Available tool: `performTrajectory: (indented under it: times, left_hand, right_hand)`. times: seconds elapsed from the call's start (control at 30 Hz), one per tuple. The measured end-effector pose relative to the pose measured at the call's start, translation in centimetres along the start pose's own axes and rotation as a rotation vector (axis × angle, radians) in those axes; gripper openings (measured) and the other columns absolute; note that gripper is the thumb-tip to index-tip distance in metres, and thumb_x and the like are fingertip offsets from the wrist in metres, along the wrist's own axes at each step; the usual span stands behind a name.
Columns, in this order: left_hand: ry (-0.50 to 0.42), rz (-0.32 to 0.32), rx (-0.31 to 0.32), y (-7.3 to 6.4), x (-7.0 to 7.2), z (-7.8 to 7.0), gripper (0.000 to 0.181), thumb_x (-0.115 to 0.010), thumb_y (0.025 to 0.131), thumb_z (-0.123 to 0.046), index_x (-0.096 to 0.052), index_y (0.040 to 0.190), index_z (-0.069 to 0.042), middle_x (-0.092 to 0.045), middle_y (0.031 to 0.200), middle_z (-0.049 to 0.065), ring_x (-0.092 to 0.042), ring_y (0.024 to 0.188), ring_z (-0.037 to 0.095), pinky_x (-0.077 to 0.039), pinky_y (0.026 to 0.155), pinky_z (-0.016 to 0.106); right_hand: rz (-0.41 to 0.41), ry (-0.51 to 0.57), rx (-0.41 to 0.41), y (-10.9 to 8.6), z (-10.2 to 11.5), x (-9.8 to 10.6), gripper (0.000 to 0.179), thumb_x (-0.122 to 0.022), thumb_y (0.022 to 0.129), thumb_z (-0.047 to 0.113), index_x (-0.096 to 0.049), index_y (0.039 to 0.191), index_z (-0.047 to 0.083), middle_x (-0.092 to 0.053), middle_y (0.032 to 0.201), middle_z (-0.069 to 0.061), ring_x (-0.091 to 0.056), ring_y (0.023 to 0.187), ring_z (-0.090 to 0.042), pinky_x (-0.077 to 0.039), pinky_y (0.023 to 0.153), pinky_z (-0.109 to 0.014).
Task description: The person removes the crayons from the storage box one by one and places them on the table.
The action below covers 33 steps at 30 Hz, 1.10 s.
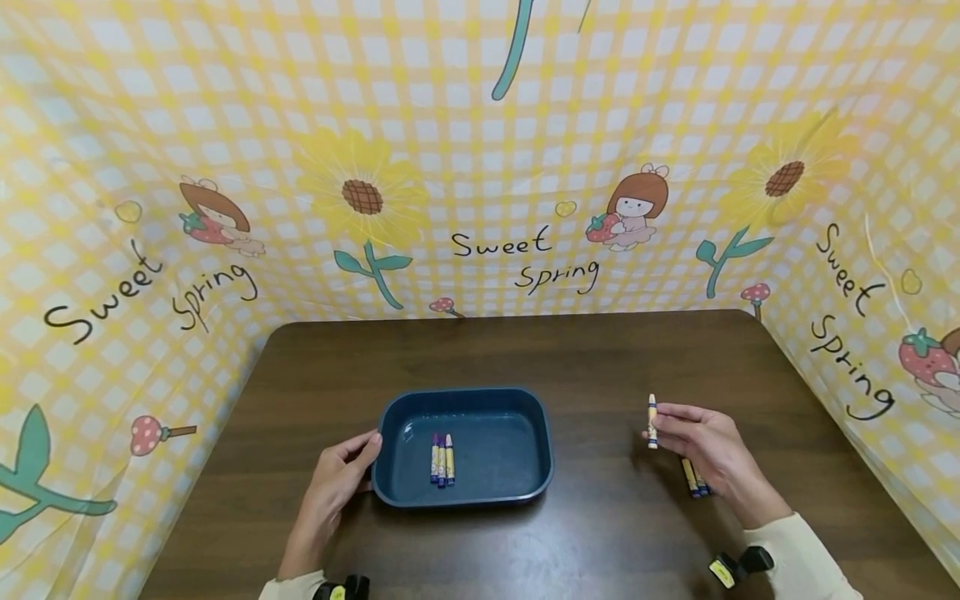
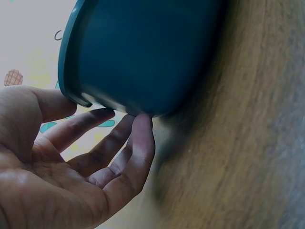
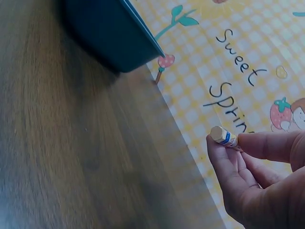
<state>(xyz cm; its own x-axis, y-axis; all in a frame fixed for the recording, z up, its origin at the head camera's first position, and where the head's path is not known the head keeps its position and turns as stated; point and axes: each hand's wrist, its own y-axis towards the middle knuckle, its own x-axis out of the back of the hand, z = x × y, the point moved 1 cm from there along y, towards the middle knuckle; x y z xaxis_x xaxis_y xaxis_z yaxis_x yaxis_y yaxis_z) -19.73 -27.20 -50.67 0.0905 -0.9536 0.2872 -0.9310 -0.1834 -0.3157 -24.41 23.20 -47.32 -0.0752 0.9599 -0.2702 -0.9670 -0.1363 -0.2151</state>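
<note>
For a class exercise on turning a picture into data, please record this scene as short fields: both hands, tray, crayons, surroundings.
Left hand: holds the left end of the blue tray
Right hand: pinches one crayon, roughly upright, right of the tray
Tray contents: three crayons side by side, just left of the middle
Crayons on table: at least two, partly hidden by the right hand
Table: dark brown, wood-grained
Backdrop: yellow-and-white checked cloth with sunflowers and "Sweet Spring" lettering

a brown table [image 1: 600,358] stands here, a yellow checked cloth [image 1: 480,150] rising along its far, left and right sides, printed with sunflowers [image 1: 362,197].
</note>
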Motion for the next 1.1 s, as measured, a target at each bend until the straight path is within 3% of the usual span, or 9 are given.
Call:
performTrajectory:
  times: [0.47,0.93,1.1]
  left_hand:
    - [0.020,0.023,0.023,-0.1,0.0,0.4,0.060,-0.058,0.103,-0.045,-0.053,0.148,-0.006,-0.051,0.149,0.022,-0.063,0.105,0.014,-0.060,0.077,0.026]
    - [0.023,0.033,0.025,0.0,0.2,-0.1,0.059,-0.057,0.103,-0.046,-0.053,0.148,-0.008,-0.053,0.148,0.020,-0.061,0.104,0.014,-0.059,0.076,0.023]
    - [0.024,0.029,0.025,0.0,0.2,-0.3,0.059,-0.057,0.103,-0.046,-0.054,0.147,-0.008,-0.054,0.146,0.020,-0.062,0.099,0.011,-0.058,0.075,0.021]
  right_hand:
    - [-0.040,0.012,-0.040,-1.3,-0.3,3.3,0.027,-0.060,0.097,-0.008,-0.078,0.094,0.012,-0.077,0.092,-0.001,-0.077,0.084,-0.020,-0.062,0.077,-0.029]
    - [-0.007,0.052,-0.005,-2.2,0.4,6.7,0.035,-0.054,0.097,-0.013,-0.080,0.094,0.011,-0.078,0.096,0.000,-0.074,0.089,-0.010,-0.061,0.078,-0.028]
    - [-0.004,0.056,-0.029,-2.2,0.2,7.6,0.034,-0.054,0.098,-0.012,-0.080,0.095,0.011,-0.077,0.096,-0.001,-0.075,0.088,-0.015,-0.061,0.078,-0.029]
